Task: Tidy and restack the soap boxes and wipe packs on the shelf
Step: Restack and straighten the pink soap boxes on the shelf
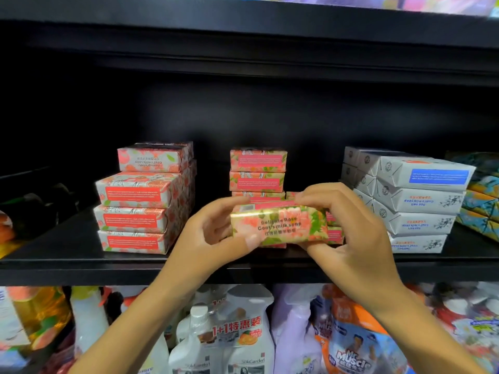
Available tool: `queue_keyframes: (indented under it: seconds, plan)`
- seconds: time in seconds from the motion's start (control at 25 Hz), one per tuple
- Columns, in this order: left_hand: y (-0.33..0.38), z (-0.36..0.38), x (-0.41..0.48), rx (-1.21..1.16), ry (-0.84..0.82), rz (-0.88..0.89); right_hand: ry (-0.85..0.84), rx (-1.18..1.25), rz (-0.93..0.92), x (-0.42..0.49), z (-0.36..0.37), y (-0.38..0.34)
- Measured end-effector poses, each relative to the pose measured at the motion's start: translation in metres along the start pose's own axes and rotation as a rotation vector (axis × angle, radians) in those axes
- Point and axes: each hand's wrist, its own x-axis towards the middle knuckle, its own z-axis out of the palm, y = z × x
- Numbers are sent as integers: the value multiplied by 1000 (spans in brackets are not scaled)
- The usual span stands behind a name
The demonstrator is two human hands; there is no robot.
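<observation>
Floral rose soap box (pixel 279 225) held level before pink stack (pixel 258 168), pomegranate stack (pixel 140 209) left, white stack (pixel 415 201) right

hands (pixel 213 233) (pixel 353 238) 2 | rose box (pixel 278 225) held 1 | front pomegranate boxes (pixel 135 194) 4

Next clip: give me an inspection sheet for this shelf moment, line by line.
Surface: black shelf, boxes in separate stacks.
Job's things: rose soap box held in front of the middle stack; pomegranate stack at left, top box out of line; white soap stack at right; patterned packs far right, kind unclear.
Clutter: blurred dark items at far left.
Hands: left hand and right hand each grip one end of the rose soap box.
Cables: nothing seen.
Surroundings: cleaning bottles on the shelf below.
</observation>
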Motion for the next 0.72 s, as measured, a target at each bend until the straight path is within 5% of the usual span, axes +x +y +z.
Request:
queue_keyframes:
  seconds: [0.2,0.4,0.52,0.72]
  plan:
    - [4,-2,0,19,-31,38,-62,-27,-32,-7,7,5]
    - [6,-3,-2,117,-58,201,-372,188,298,-11,-1,6]
    - [3,3,-3,193,-76,268,-346,319,457,-7,-3,8]
    - [-5,7,-4,365,-21,365,-259,198,356,2,-5,3]
